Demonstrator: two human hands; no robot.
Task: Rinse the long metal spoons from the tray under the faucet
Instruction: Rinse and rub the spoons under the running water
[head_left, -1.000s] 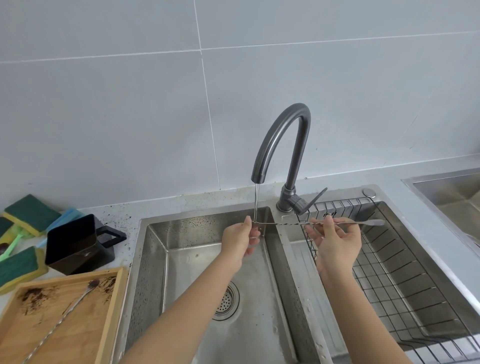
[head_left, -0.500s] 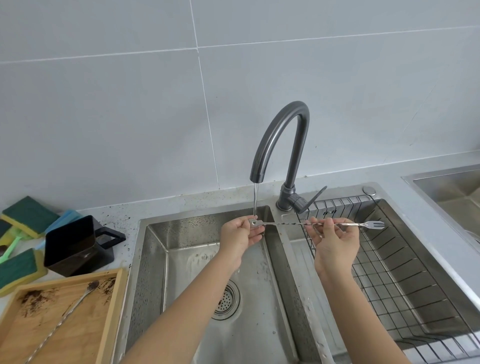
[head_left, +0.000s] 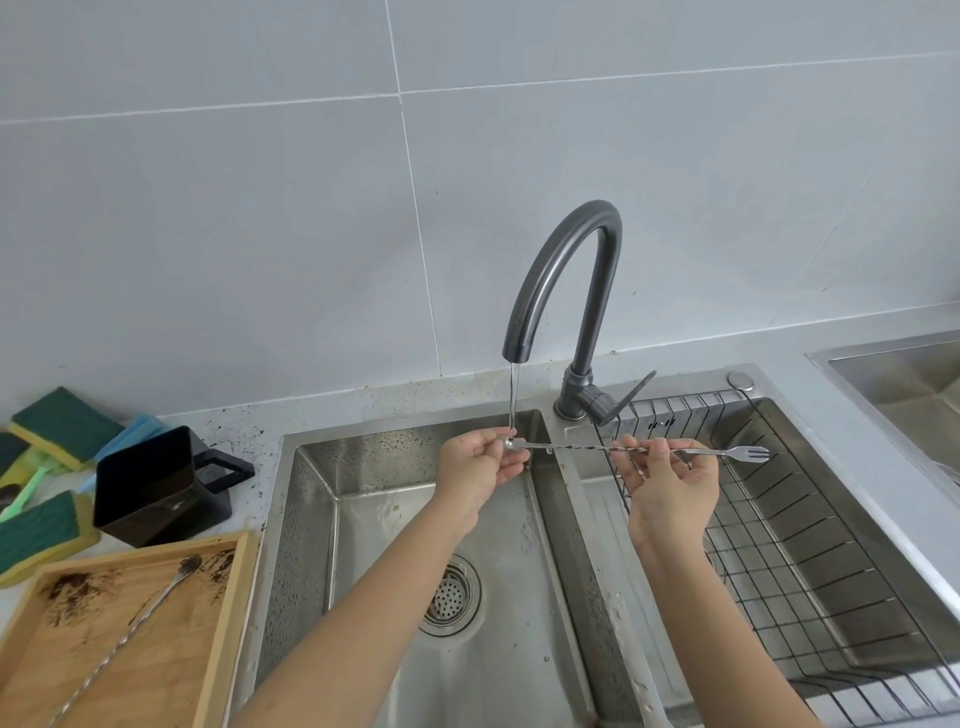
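A long twisted metal spoon (head_left: 576, 448) with a small fork at its right end lies level across the sink divider. My left hand (head_left: 480, 470) pinches its bowl end under the thin water stream from the dark faucet (head_left: 566, 275). My right hand (head_left: 670, 480) pinches the shaft near the fork end, above the wire rack. A second long spoon (head_left: 124, 636), dirty at its bowl, lies in the wooden tray (head_left: 228, 623) at the lower left, among brown grounds.
The left sink basin (head_left: 363, 519) has a round drain strainer (head_left: 449, 595). A black wire rack (head_left: 810, 551) fills the right basin. A black square cup (head_left: 156, 486) and green-yellow sponges (head_left: 47, 530) sit on the speckled counter left of the sink. Another steel basin (head_left: 909, 384) is at far right.
The spoon's bowl has been turned a little under the stream between my left fingers. Both hands stay in nearly the same place and the water keeps running.
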